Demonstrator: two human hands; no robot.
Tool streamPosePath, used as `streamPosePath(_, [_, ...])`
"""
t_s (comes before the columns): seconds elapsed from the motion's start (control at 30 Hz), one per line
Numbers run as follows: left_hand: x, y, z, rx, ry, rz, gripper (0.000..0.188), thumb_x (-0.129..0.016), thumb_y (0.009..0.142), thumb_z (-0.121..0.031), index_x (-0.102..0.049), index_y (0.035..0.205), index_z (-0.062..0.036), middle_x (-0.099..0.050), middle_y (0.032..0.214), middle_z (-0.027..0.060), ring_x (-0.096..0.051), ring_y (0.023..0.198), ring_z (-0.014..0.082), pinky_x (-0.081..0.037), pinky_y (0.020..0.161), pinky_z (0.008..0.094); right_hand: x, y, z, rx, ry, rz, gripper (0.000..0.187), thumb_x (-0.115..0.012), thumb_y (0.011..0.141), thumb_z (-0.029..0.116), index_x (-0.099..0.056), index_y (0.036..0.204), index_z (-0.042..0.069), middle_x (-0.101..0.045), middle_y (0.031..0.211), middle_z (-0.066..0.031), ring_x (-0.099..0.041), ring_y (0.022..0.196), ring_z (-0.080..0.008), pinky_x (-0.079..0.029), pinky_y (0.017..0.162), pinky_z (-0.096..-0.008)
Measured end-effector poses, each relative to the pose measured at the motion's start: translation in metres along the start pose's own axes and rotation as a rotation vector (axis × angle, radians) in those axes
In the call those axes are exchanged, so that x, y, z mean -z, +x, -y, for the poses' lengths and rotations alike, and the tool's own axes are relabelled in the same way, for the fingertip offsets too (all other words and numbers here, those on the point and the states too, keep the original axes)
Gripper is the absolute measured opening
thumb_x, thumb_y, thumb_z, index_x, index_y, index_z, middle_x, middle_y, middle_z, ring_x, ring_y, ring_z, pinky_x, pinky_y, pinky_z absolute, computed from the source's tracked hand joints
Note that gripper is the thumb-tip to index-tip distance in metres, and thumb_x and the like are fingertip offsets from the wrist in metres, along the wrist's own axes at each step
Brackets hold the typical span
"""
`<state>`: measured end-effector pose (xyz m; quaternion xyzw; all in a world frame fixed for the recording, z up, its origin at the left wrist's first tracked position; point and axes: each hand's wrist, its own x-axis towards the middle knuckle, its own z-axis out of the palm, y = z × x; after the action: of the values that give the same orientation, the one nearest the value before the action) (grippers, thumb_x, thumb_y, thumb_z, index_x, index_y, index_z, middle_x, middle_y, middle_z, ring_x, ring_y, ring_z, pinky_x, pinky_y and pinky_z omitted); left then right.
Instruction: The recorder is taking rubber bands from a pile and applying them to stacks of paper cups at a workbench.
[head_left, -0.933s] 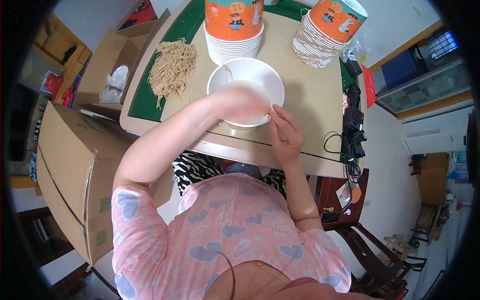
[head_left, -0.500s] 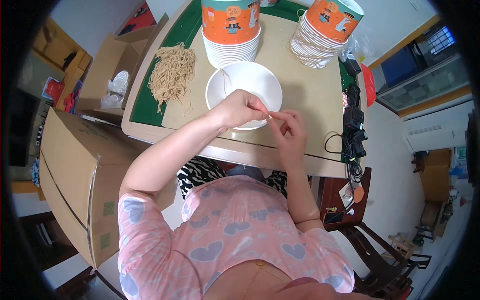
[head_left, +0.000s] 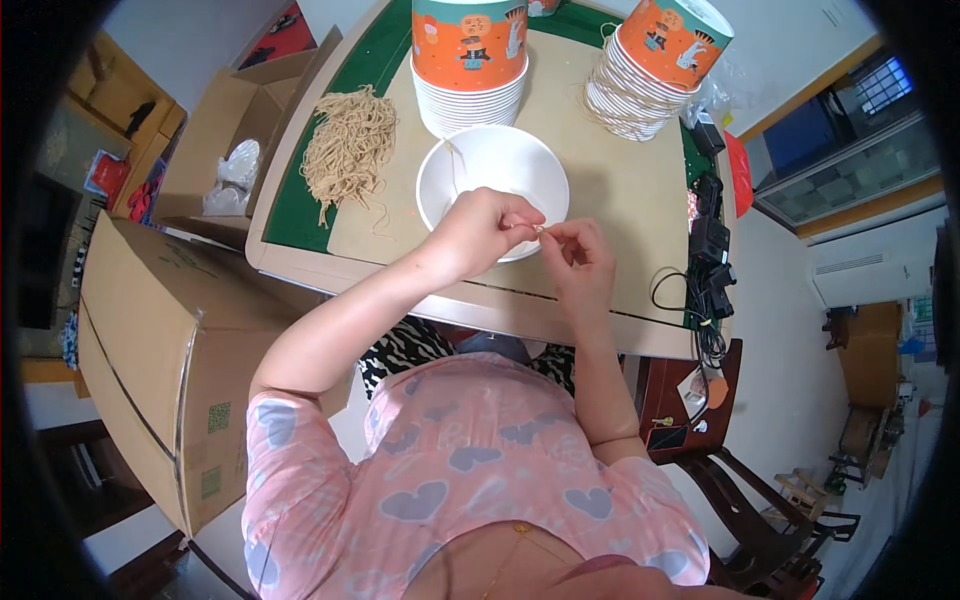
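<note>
Since the frame half a second ago the two hands have stayed over the near rim of the white bowl [head_left: 492,180], and the view has swung a little so that the table [head_left: 620,190] sits higher and the large cardboard box [head_left: 150,350] shows more fully to the left of the bowl. The left hand [head_left: 487,228] has closed slightly and now lies across the bowl's near edge, fingers curled, thumb and forefinger pinching a small pale thing [head_left: 539,229]. The right hand [head_left: 580,256], just right of the bowl's near rim, pinches the same thing from the other side, so the fingertips of both hands almost touch. It may be the end of a thin string, though it is too small to tell for sure. Beyond the bowl stand two stacks of orange paper bowls [head_left: 470,60], one straight behind it and one to its right. Left of the bowl lies a heap of tan strings [head_left: 350,145].
</note>
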<state>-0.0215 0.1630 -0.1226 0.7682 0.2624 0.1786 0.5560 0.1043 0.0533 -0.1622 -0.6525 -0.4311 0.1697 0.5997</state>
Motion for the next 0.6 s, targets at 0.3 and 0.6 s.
streamPosePath(0.3, [-0.004,-0.01,-0.012,-0.064,0.169,-0.061,0.017,-0.064,0.084,-0.006,-0.067,0.099,-0.0002,-0.065,0.073,0.009,-0.059,0.065,0.0146,-0.048,0.064,0.0282,-0.002,0.002,0.001,-0.015,-0.007,-0.008,0.007,-0.068,0.08,0.006,-0.062,0.08,0.003,-0.052,0.075,-0.0004,-0.042,0.053,-0.0049,-0.033,0.048,-0.0214])
streamPosePath(0.6, [-0.009,-0.009,-0.003,-0.294,0.319,-0.206,0.016,-0.063,0.082,-0.006,-0.068,0.097,-0.0032,-0.066,0.082,0.0115,-0.063,0.072,0.027,-0.05,0.066,0.0351,-0.003,-0.001,-0.005,-0.039,0.058,-0.015,0.004,-0.066,0.083,0.005,-0.062,0.083,0.002,-0.052,0.076,-0.0004,-0.043,0.056,-0.0049,-0.034,0.05,-0.0211])
